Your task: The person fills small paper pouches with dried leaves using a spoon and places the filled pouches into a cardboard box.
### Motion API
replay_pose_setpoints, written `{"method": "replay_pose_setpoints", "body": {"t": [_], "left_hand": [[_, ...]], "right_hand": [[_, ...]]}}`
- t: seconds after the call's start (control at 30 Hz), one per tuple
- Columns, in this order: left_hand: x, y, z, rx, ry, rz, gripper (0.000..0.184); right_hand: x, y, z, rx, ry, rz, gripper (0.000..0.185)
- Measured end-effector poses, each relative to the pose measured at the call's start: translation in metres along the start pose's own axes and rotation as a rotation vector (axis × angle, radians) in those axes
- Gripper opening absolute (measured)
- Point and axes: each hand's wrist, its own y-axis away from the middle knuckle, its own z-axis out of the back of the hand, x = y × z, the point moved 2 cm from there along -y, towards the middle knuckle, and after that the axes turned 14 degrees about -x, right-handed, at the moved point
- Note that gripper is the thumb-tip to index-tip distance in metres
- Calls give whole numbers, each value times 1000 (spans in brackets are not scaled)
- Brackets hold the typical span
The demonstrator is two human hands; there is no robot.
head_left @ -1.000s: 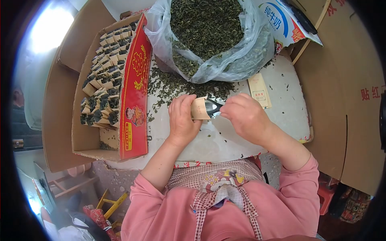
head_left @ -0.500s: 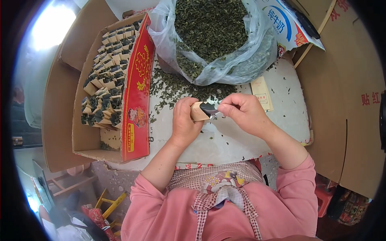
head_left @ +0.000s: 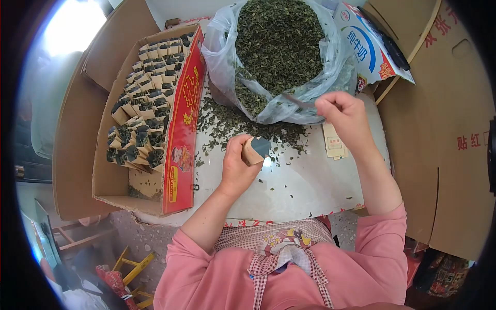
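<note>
My left hand is wrapped round a small brown paper bag, held above the table with its dark opening towards the right. To the upper right, my right hand pinches the handle of a spoon. Its dark, blurred end reaches over the near rim of a clear plastic bag. Dried green leaves fill that bag. Whether the spoon carries any leaves, I cannot tell.
On the left, a red-sided cardboard box holds several rows of filled paper bags. Flat printed paper packets lie under my right forearm. Loose leaves are scattered over the white table. A milk carton stands at the back right.
My right hand has drawn the spoon out of the paper bag and moved up and right to the plastic bag. My left hand still holds the paper bag, little moved.
</note>
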Motion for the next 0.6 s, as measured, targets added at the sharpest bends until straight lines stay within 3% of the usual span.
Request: {"method": "replay_pose_setpoints", "body": {"t": [0.13, 0.2, 0.3, 0.43, 0.6], "left_hand": [[7, 0, -1, -31, 102, 67, 55], [8, 0, 0, -32, 101, 69, 55], [8, 0, 1, 2, 57, 48, 54], [5, -2, 0, 10, 14, 30, 55], [3, -2, 1, 9, 2, 28, 56]], "right_hand": [[-1, -30, -17, -91, 250, 231, 14], [-5, -42, -27, 13, 468, 324, 13], [-9, -53, -42, 117, 622, 270, 13], [-10, -59, -62, 137, 617, 247, 12], [-22, -62, -81, -81, 437, 370, 12]]}}
